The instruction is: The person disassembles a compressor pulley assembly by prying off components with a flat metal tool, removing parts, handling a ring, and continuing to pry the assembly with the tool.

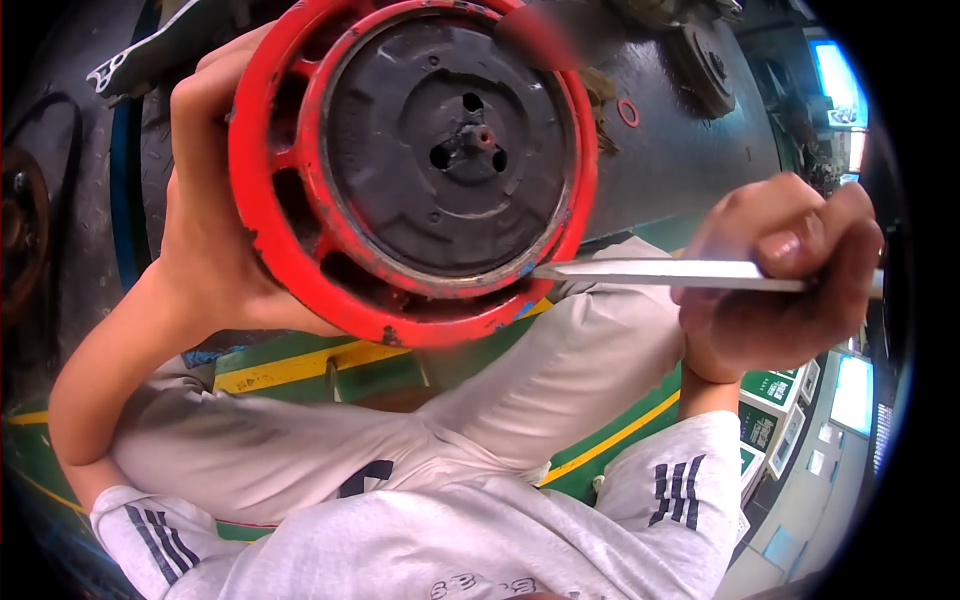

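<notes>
A red wheel hub [560,110], chipped along its rim, fills the upper middle of the view. Set into it is a round black cover [385,150], with several holes around a small stub at its centre. My left hand [205,225] is wrapped around the left and lower side of the hub, its fingers partly hidden behind it. In my right hand [785,275], fingers closed, is a flat, bright metal bar [650,272] with a tapered tip. That tip meets the seam at the cover's lower right edge, close to small blue marks on the rim.
Behind the hub is a dark metal worktop [660,160] bearing a red ring [628,113] and a dark round part [700,65]. A silver bracket [150,50] lies upper left. Another wheel [22,235] stands far left. Green boxes [765,420] sit at right.
</notes>
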A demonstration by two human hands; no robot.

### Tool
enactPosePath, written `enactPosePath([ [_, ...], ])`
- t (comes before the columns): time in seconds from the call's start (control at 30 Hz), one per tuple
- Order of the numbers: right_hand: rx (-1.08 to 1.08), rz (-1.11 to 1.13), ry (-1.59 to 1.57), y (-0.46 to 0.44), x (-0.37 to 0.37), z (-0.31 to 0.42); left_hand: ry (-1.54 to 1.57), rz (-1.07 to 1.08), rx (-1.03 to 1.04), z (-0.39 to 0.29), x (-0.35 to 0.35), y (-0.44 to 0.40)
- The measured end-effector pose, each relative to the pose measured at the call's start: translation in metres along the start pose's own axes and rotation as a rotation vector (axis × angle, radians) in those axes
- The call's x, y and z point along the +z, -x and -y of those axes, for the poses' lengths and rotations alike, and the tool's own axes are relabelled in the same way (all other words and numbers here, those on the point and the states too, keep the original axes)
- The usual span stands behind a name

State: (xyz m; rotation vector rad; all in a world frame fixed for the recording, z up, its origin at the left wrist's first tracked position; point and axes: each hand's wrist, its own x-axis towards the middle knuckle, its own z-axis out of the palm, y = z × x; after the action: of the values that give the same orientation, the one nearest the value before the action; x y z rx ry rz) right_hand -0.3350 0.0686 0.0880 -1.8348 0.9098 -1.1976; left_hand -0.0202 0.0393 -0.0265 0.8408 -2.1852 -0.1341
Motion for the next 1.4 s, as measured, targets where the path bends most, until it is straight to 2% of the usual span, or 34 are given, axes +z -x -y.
enactPosePath([
  [0.07,-0.180,-0.009,0.019,-0.002,0.000,-0.005,0.059,-0.011,0.020,-0.005,-0.002,-0.005],
  [0.17,-0.274,0.021,0.052,-0.002,-0.010,-0.011,-0.047,0.123,-0.076,-0.009,-0.001,-0.013],
  [0.23,-0.335,0.153,0.136,-0.006,-0.013,-0.006,0.056,0.015,0.017,0.002,0.004,-0.005],
  [0.37,-0.400,0.464,0.151,-0.014,-0.019,0.005,0.166,-0.022,0.057,0.003,0.003,-0.009],
  [0.47,-0.404,0.576,0.201,-0.018,-0.021,0.012,0.173,-0.028,0.081,0.003,0.001,-0.007],
  [0.57,-0.354,0.516,0.280,-0.011,-0.013,0.025,0.228,-0.057,0.076,-0.001,0.006,-0.013],
  [0.7,-0.325,0.322,0.219,-0.010,0.001,0.021,0.283,-0.067,0.056,-0.006,0.008,-0.015],
  [0.77,-0.075,-0.053,0.131,-0.012,0.013,0.023,0.303,-0.062,0.046,-0.008,0.007,-0.018],
  [0.83,0.045,-0.291,0.131,-0.021,0.031,0.022,0.288,-0.069,0.025,-0.009,0.008,-0.018],
  [0.93,0.021,-0.284,0.118,-0.024,0.041,0.019,0.270,-0.073,-0.002,-0.010,0.005,-0.018],
  [1.07,0.130,-0.437,0.371,-0.025,0.042,0.013,0.268,-0.065,0.002,-0.010,0.005,-0.017],
  [1.1,0.078,-0.436,0.154,-0.027,0.032,0.013,0.271,-0.071,0.003,-0.010,0.007,-0.017],
  [1.2,-0.042,-0.538,0.221,-0.022,0.027,0.012,0.273,-0.070,-0.006,-0.011,0.006,-0.016],
  [1.33,0.036,-0.147,0.112,-0.019,0.003,0.016,0.269,-0.070,0.005,-0.010,0.006,-0.016],
  [1.4,0.040,-0.065,0.057,-0.018,-0.001,0.017,0.255,-0.076,0.015,-0.009,0.005,-0.016],
])
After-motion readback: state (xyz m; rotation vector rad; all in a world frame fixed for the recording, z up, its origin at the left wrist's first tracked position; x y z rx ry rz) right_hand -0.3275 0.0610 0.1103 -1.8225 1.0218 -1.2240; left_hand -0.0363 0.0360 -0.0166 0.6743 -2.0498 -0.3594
